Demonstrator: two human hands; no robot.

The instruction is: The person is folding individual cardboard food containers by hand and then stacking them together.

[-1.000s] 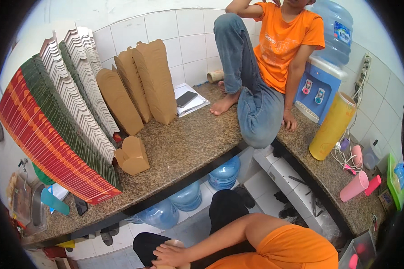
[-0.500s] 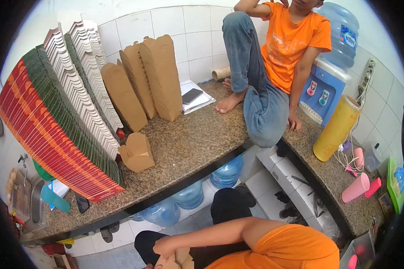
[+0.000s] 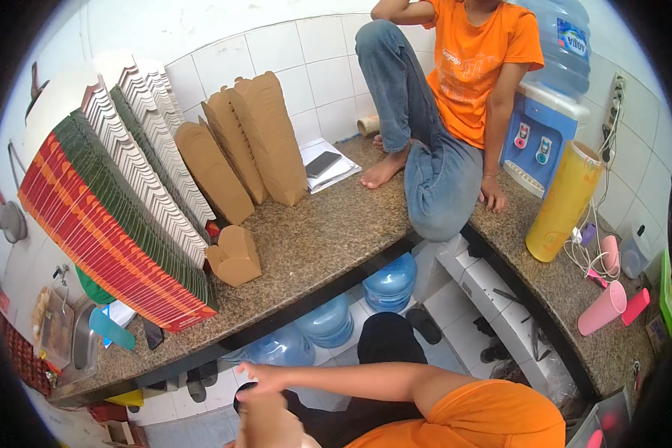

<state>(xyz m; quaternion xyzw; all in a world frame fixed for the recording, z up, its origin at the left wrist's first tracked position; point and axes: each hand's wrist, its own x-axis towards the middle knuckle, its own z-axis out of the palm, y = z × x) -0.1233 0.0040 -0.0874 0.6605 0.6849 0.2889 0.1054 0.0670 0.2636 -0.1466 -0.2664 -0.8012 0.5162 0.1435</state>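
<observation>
My right hand (image 3: 263, 379) reaches across the lower part of the view from an orange sleeve. Its fingers are stretched apart, just above a brown cardboard food box (image 3: 272, 422) that is smeared by motion. Whether the palm touches the box I cannot tell. Of my left hand only a sliver shows at the lower edge beside the box, its fingers hidden. On the counter in front stands a small folded brown box (image 3: 235, 256), next to tall nested stacks of brown boxes (image 3: 267, 138) and red-and-green printed boxes (image 3: 119, 231).
A person (image 3: 474, 82) in orange sits on the granite counter (image 3: 336, 216), near a phone (image 3: 323, 164) on papers. A water dispenser (image 3: 541, 138), yellow roll (image 3: 564, 201) and pink cup (image 3: 602, 308) stand right. Blue water jugs (image 3: 325, 321) sit beneath the counter.
My right hand has risen off the brown box and its fingers have spread. The box has shifted and blurred. The whole view has tilted slightly.
</observation>
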